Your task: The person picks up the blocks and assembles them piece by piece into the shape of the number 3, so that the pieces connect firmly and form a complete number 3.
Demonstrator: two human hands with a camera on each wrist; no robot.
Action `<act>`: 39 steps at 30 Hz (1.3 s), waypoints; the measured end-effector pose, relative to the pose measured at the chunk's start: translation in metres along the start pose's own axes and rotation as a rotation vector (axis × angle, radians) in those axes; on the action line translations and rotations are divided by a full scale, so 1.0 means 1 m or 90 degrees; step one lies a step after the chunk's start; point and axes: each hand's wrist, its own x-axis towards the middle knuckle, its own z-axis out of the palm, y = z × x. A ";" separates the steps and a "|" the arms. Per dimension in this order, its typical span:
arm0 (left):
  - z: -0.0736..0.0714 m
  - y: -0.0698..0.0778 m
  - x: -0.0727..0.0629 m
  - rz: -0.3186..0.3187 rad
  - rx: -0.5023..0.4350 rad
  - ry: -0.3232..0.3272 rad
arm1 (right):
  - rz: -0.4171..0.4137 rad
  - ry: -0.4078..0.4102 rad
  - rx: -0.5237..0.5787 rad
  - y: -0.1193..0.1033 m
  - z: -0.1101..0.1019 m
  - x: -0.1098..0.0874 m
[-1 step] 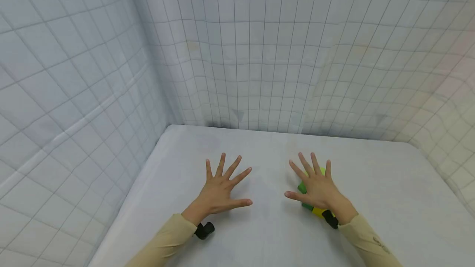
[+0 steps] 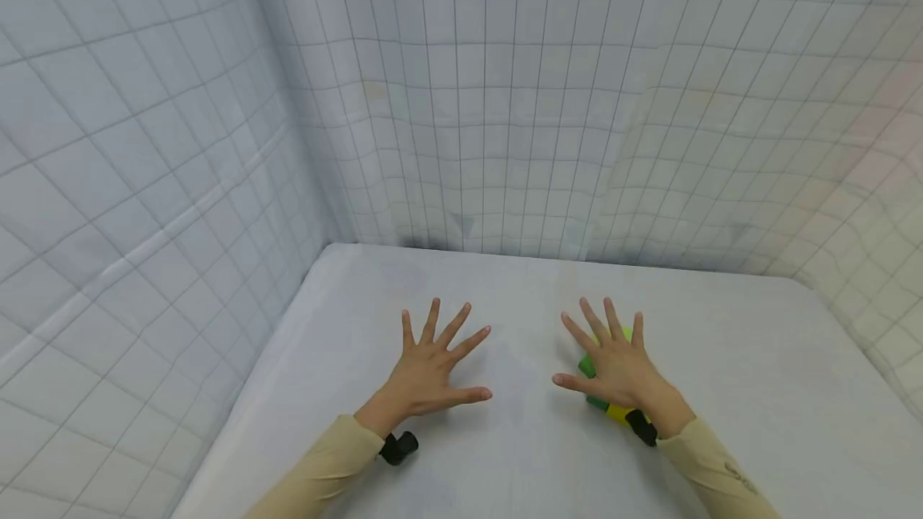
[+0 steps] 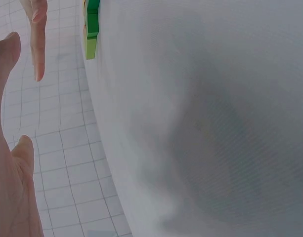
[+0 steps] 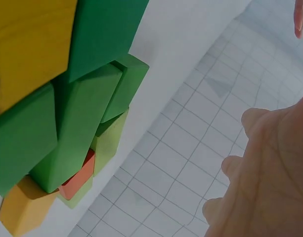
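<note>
Both hands are held above a white-covered table with their fingers spread wide and their palms down. The left hand (image 2: 424, 379) holds nothing, and only bare cloth shows beneath it. A cluster of coloured blocks lies under the right hand (image 2: 622, 371), which hides most of it in the head view and holds nothing. In the right wrist view the cluster includes a large yellow block (image 4: 30, 44), several green blocks (image 4: 82, 123), a red block (image 4: 78, 177) and an orange block (image 4: 26, 205). At the top of the left wrist view, a green block (image 3: 92, 22) appears too.
White gridded cloth walls (image 2: 490, 118) stand behind the table (image 2: 461, 295) and along its left and right sides. A black device (image 2: 400, 448) sits at the left wrist, and a black strap piece (image 2: 640, 427) at the right one.
</note>
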 end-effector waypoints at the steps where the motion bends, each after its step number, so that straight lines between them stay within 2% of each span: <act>1: 0.001 0.001 0.001 0.002 -0.001 -0.003 | 0.002 0.000 -0.001 0.000 0.001 -0.001; 8: 0.007 0.002 0.004 0.016 0.008 0.005 | -0.004 0.012 -0.010 0.001 0.009 -0.006; 10: 0.010 0.000 0.003 0.019 0.004 0.016 | -0.005 0.018 0.018 0.004 0.008 -0.006; 12: 0.012 -0.003 0.003 0.016 -0.026 0.030 | -0.003 0.027 0.073 0.010 0.006 -0.004; 14: 0.014 -0.004 0.003 0.001 -0.092 0.039 | 0.002 0.039 0.144 0.018 0.003 -0.002; 18: 0.021 -0.003 0.002 -0.045 -0.297 0.065 | 0.028 0.056 0.287 0.042 -0.001 0.003; 22: 0.032 0.003 0.005 -0.081 -0.503 0.076 | 0.050 0.031 0.357 0.068 -0.001 0.011; 25: 0.042 0.010 0.009 -0.088 -0.593 0.070 | 0.064 -0.003 0.361 0.083 -0.002 0.021; 28: 0.050 0.016 0.014 -0.084 -0.618 0.066 | 0.079 -0.047 0.354 0.093 -0.004 0.031; 33: 0.059 0.023 0.019 -0.087 -0.608 0.074 | 0.087 -0.122 0.344 0.105 -0.006 0.046; 39: 0.067 0.029 0.019 -0.093 -0.591 0.085 | 0.104 -0.205 0.345 0.117 0.002 0.054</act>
